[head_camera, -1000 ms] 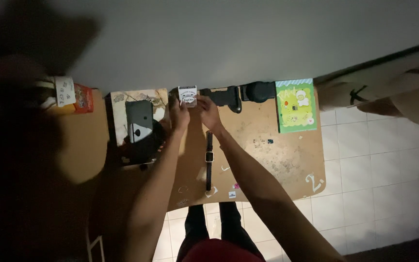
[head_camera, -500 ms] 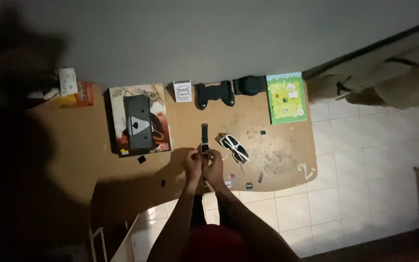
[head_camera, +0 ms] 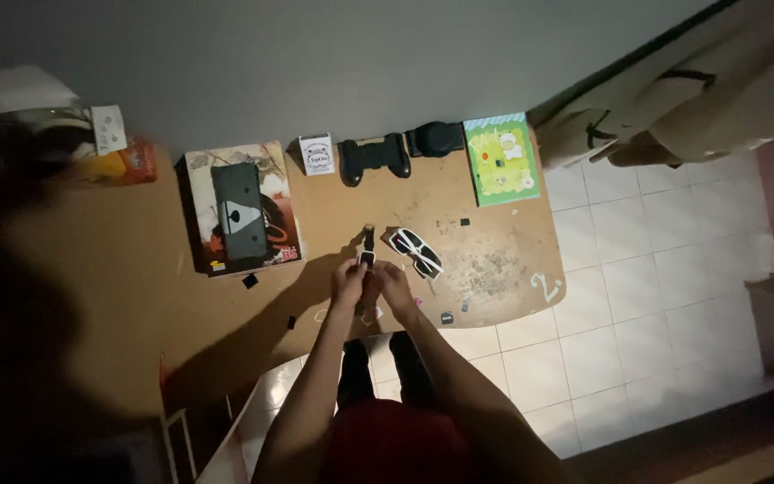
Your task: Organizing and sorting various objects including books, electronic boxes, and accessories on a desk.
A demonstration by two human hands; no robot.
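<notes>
**Wristwatch held in both hands above the bench**

A wide wooden bench (head_camera: 494,269) is seen from above, pushed against a grey wall, with a white tiled floor (head_camera: 656,332) to its right. On the bench, a large illustrated box (head_camera: 275,193) is laid near the wall, and a dark flat case (head_camera: 236,211) is placed on top of it. Further right along the wall a green picture book (head_camera: 500,159), a black game controller (head_camera: 374,158) and a small white card box (head_camera: 317,153) are set in a row. A pair of white-framed sunglasses (head_camera: 416,252) is lying just beside the hands, on their right.

The wristwatch (head_camera: 366,254) is held near the front edge of the bench. Its long axis is pointed away from the person, toward the wall, so the free strap end is lying beyond the fingertips. The left hand (head_camera: 348,282) and the right hand (head_camera: 394,289) are closed around the near end of the strap, touching each other. Both are equally near the watch; which one carries more of the grip cannot be told.
</notes>
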